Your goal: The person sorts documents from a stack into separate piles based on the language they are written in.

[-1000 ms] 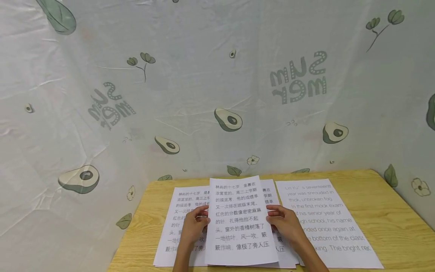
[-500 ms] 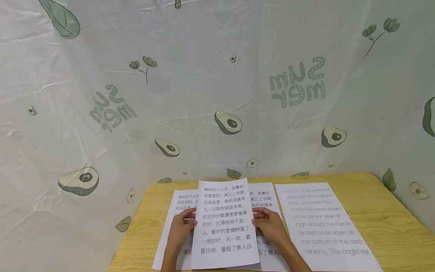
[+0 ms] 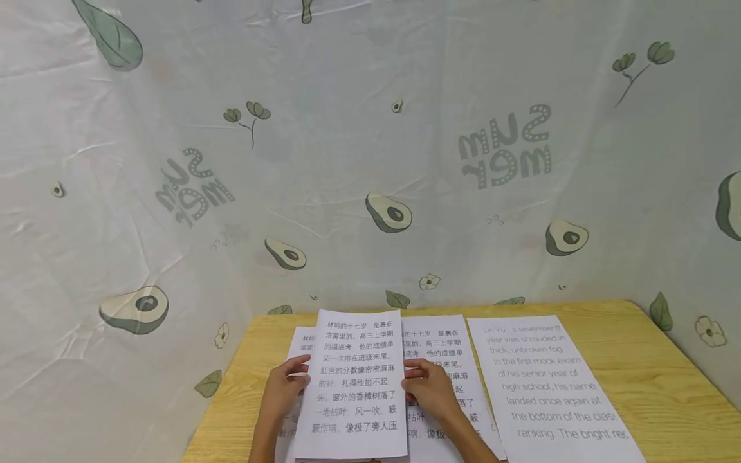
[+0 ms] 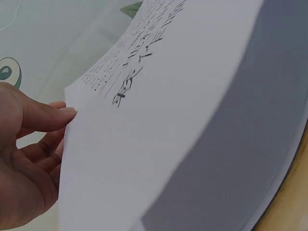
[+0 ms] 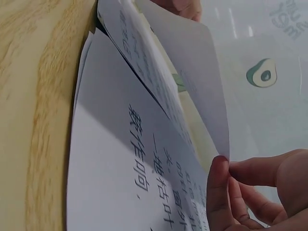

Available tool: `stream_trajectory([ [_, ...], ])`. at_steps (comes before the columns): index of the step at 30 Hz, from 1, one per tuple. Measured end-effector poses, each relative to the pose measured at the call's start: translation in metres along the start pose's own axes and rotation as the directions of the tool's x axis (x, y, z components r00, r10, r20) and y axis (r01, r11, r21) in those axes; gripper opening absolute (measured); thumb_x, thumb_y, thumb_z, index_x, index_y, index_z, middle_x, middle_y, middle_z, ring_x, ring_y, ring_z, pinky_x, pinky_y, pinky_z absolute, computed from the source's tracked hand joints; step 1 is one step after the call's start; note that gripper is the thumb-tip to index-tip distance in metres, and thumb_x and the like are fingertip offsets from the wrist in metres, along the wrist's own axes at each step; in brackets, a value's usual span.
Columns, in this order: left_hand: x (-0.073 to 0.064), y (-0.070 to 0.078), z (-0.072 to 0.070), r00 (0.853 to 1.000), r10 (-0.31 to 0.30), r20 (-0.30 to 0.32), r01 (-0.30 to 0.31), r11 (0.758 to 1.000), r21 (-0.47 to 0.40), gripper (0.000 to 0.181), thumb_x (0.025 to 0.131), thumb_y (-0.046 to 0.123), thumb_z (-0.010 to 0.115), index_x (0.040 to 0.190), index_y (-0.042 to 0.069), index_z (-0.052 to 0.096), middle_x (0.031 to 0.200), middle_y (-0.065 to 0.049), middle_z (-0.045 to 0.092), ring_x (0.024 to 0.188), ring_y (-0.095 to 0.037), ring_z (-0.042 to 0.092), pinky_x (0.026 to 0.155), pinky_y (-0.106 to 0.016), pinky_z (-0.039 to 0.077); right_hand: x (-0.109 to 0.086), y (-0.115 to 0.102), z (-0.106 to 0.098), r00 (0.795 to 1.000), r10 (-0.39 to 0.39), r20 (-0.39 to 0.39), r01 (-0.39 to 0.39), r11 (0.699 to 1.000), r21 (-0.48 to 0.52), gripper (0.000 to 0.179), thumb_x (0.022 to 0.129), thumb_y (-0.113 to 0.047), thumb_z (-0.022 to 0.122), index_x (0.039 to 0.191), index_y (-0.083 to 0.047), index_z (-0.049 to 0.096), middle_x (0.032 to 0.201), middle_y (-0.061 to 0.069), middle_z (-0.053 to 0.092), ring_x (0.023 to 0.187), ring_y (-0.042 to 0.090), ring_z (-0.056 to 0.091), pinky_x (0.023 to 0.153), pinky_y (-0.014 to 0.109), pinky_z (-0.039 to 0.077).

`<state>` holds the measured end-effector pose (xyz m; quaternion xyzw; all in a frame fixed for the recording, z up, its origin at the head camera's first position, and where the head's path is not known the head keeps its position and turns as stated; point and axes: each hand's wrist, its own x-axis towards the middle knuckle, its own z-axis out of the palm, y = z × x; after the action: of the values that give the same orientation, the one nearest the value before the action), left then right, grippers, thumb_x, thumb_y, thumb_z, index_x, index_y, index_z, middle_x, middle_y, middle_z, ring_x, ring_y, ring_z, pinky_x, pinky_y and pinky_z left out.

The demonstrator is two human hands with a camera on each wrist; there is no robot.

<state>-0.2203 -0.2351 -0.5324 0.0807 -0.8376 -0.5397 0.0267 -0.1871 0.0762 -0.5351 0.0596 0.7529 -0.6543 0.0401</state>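
A printed sheet of paper [image 3: 356, 444], covered in Chinese text, is held up off the table by both hands. My left hand [image 3: 285, 389] pinches its left edge between thumb and fingers; in the left wrist view the thumb [image 4: 53, 118] presses on the printed face. The opposite edge is pinched by my right hand [image 3: 431, 389], as the right wrist view also shows. Below the raised sheet lie a left pile of Chinese pages [image 3: 298, 333], mostly hidden by it, and a middle pile [image 3: 442, 386] with the same text, partly covered.
To the right lies a sheet with English text [image 3: 556, 386]. All the papers rest on a wood-grain table [image 3: 666, 386]. Behind and to the left hangs a pale curtain [image 3: 324, 161] printed with avocados and leaves.
Both hands have carried the held sheet leftward, from over the middle pile to over the left pile. More of the middle pile shows now. The head view has tilted slightly upward.
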Motion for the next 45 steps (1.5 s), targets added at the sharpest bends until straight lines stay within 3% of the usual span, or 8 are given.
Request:
stream_trajectory([
  [9,0.006,-0.010,-0.020,1.000,0.005,0.010,-0.005,1.000,-0.001,0.045,0.093,-0.009,0.065,0.137,-0.004,0.069,0.118,-0.021,0.069,0.093,-0.021,0.067,0.072,-0.028,0.057,0.002,0.004,0.020,0.999,-0.010,0.040,0.009,0.999,0.039,0.048,0.092,-0.001,0.072,0.138,0.007,0.063,0.113,0.017,0.068,0.087,0.017,0.070,0.073,0.032,0.064],
  [24,0.016,-0.034,-0.050,0.999,-0.046,0.027,0.046,0.999,-0.001,0.043,0.097,-0.009,0.063,0.140,-0.004,0.066,0.121,-0.022,0.067,0.095,-0.022,0.067,0.074,-0.027,0.057,0.004,0.001,0.056,0.999,-0.023,0.047,0.019,0.997,0.075,0.046,0.088,0.001,0.074,0.133,0.007,0.066,0.108,0.015,0.069,0.084,0.014,0.071,0.071,0.030,0.065],
  [32,0.021,-0.038,-0.055,0.998,-0.053,0.030,0.054,0.998,-0.035,0.042,0.097,-0.010,0.063,0.138,-0.008,0.065,0.119,-0.022,0.067,0.093,-0.022,0.067,0.072,-0.027,0.059,0.006,-0.003,0.066,0.999,-0.033,0.022,0.032,0.999,0.042,0.044,0.088,0.003,0.074,0.131,0.008,0.067,0.104,0.014,0.069,0.079,0.014,0.070,0.066,0.027,0.063],
  [45,0.024,-0.038,-0.054,0.998,-0.067,0.015,0.067,0.998,0.002,0.041,0.096,-0.010,0.064,0.137,-0.007,0.066,0.118,-0.023,0.069,0.094,-0.023,0.067,0.075,-0.028,0.059,0.010,-0.004,0.071,0.999,-0.048,0.010,0.048,0.999,0.008,0.045,0.087,0.005,0.075,0.131,0.008,0.068,0.101,0.013,0.070,0.077,0.014,0.070,0.066,0.026,0.064],
])
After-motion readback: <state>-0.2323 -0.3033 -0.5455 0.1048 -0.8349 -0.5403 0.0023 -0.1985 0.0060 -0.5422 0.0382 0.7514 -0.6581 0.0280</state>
